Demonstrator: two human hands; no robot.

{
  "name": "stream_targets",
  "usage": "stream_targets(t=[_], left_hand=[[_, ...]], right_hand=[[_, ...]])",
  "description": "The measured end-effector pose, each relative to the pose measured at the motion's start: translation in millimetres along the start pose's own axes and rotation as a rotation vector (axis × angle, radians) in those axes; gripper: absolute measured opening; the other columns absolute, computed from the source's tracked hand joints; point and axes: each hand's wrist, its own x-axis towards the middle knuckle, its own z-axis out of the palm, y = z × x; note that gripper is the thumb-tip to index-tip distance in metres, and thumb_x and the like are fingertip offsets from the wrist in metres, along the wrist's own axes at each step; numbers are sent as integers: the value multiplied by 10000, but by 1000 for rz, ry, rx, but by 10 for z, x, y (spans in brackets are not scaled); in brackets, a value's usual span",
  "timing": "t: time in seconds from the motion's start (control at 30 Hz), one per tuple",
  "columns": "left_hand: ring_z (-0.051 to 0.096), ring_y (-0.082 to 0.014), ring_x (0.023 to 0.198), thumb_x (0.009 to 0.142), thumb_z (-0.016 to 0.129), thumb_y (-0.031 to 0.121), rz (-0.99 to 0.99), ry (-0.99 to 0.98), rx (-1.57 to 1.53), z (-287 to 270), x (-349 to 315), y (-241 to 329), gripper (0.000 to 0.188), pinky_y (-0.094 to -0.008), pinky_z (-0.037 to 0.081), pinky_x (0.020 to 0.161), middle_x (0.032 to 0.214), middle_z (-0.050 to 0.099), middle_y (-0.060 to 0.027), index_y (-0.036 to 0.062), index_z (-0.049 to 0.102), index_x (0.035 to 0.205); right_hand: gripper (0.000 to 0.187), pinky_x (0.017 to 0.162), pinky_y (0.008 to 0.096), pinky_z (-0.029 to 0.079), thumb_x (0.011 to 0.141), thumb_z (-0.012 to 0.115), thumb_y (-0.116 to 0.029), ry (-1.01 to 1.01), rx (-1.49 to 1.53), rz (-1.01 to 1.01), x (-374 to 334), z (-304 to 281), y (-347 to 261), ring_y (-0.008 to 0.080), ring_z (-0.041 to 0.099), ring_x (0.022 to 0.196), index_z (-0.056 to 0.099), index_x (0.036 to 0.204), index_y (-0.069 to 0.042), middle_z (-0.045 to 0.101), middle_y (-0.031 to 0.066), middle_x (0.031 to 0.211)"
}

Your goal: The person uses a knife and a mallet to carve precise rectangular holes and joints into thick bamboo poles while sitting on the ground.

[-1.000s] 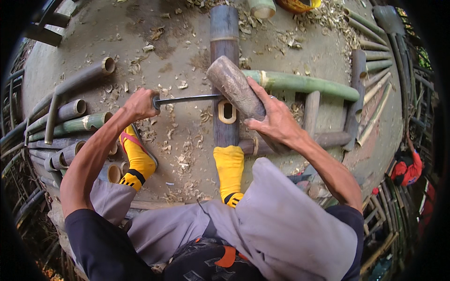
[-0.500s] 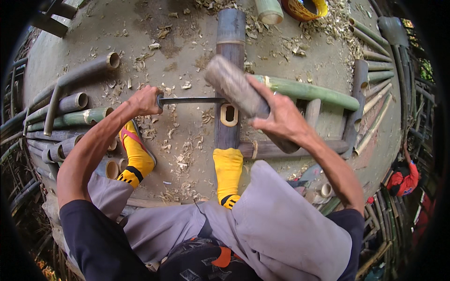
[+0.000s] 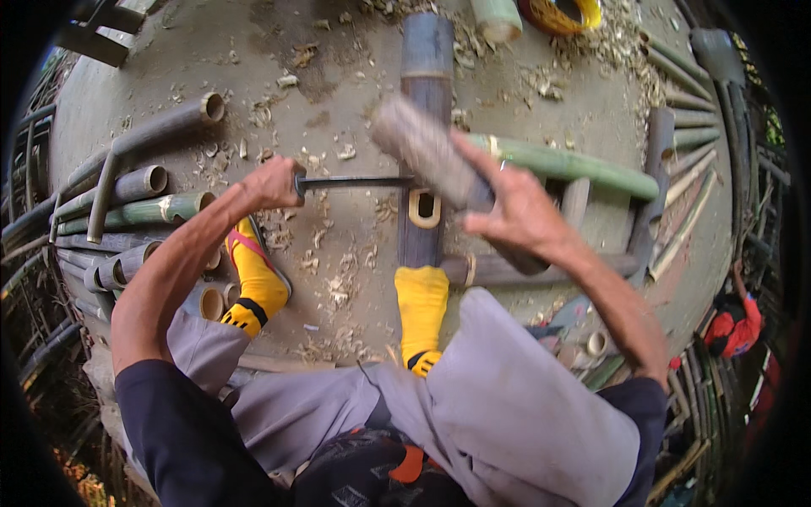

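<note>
My left hand [image 3: 276,182] is closed round the handle of a long dark blade [image 3: 359,182], which reaches across to a dark bamboo pole [image 3: 420,241]. The blade's far end is hidden behind a thick wooden mallet [image 3: 427,148]. My right hand [image 3: 524,211] grips that mallet over the pole, slightly blurred by motion; whether it touches the blade I cannot tell. Just nearer than the blade, an oblong hole [image 3: 425,208] with a pale rim is cut into the pole. My foot in a yellow sock [image 3: 421,300] rests on the pole's near part.
A green bamboo pole [image 3: 574,165] and a jointed bamboo frame [image 3: 566,269] lie at the right. Several cut bamboo tubes [image 3: 135,188] are stacked at the left. Shavings [image 3: 338,287] litter the concrete floor. A yellow ring-shaped thing [image 3: 562,17] lies at the back. A person in red [image 3: 733,328] is far right.
The whole view has shifted slightly, moving the scene to the right. Relative to the pole, the mallet is a little farther left and more blurred. Both hands keep their grips.
</note>
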Motion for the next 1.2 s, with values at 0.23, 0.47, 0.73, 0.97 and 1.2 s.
stream_targets(t=[0.23, 0.47, 0.73, 0.97, 1.2], left_hand=[[621, -329, 612, 601, 667, 188, -18, 37, -10, 6, -42, 33, 266, -396, 501, 627, 640, 618, -193, -30, 623, 748], [614, -337, 601, 595, 657, 189, 7, -21, 7, -120, 61, 100, 270, -404, 496, 616, 629, 608, -202, -39, 622, 736], [613, -334, 598, 592, 653, 171, 13, 2, -11, -6, 16, 96, 244, -411, 496, 611, 624, 602, -210, -37, 618, 714], [625, -320, 609, 570, 684, 166, -19, -79, -51, 25, 13, 2, 275, -399, 502, 615, 652, 629, -193, -34, 639, 753], [638, -373, 666, 593, 658, 179, -19, -83, -43, 48, 21, 42, 269, -417, 516, 653, 676, 624, -234, -37, 632, 751]], right_hand=[[827, 939, 398, 482, 685, 751, -213, 915, 413, -431, 223, -39, -475, 346, 612, 1040, 356, 1396, -63, 555, 241, 1218], [942, 885, 435, 488, 647, 749, -216, -56, -17, 45, 102, -23, 69, 386, 614, 960, 269, 1457, -185, 603, 269, 1050], [761, 937, 440, 471, 665, 785, -229, 862, 461, -250, 168, -124, -423, 374, 580, 1051, 433, 1330, -121, 546, 299, 1152], [998, 987, 463, 429, 636, 743, -222, -58, 142, -1, 114, 8, 62, 411, 541, 1132, 205, 1476, -182, 543, 254, 1213], [1028, 972, 396, 429, 645, 745, -224, 683, 289, -194, 50, 312, -66, 344, 561, 1098, 153, 1484, -168, 514, 219, 1245]])
